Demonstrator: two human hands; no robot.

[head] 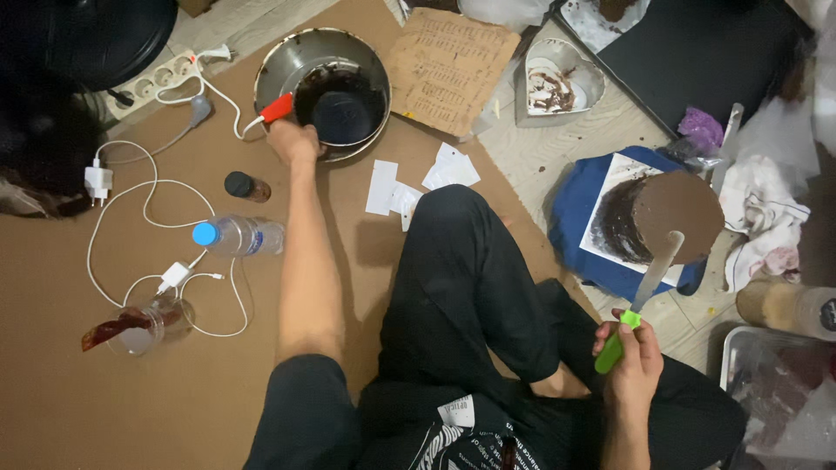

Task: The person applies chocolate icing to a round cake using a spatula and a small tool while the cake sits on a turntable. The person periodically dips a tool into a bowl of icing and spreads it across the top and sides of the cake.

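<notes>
Fingers of the left hand grasp a red-handled spatula in the steel bowl, upper centre; the right hand grips a green-handled knife near the chocolate cake, lower right.

A clear water bottle with a blue cap is laid beside white cables on the brown cardboard sheet. A heart-shaped tin is seen near its far edge.

shiny metal bowl, matt cardboard mat, clear plastic bottle

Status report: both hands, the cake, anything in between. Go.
Left hand grips red-handled spatula in metal bowl. Right hand holds green-handled knife, blade against chocolate cake. Nothing between.
</notes>
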